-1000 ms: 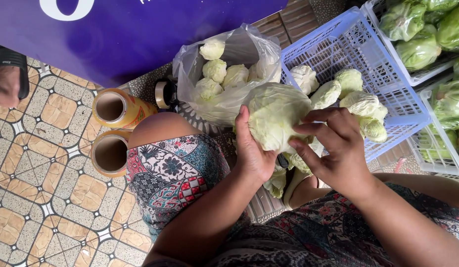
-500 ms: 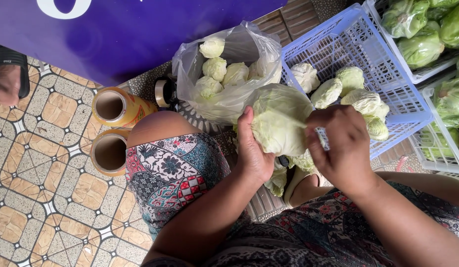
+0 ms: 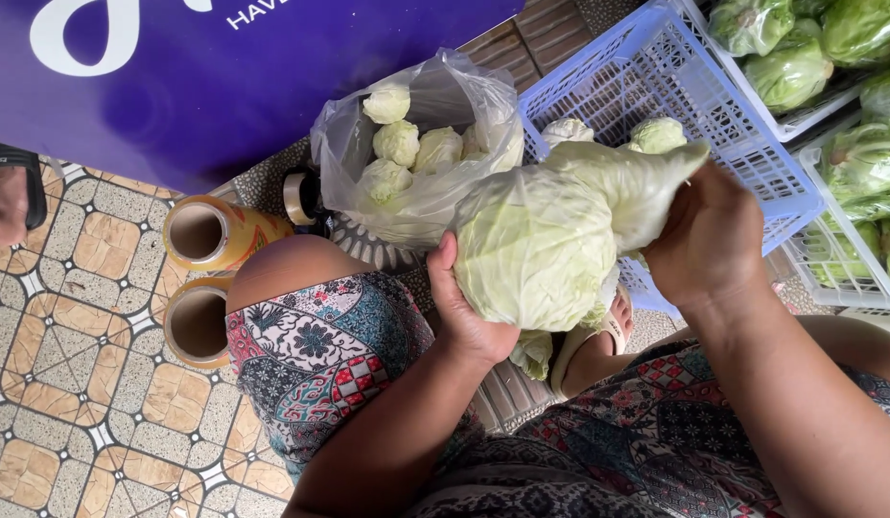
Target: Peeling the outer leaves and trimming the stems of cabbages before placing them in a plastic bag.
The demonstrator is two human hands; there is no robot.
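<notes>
Purple sign behind clear bag

Patterned tile floor, purple banner behind, blue crate, white crates at right, even daylight

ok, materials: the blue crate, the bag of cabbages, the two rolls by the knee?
Blue crate: looks like moulded rigid plastic, matte, with open lattice walls. Bag: thin clear plastic film, crinkled and glossy, cabbages visible through it. Rolls: likely cardboard cores, brown and dull inside, wound in shiny yellowish film, probably cling wrap.
</notes>
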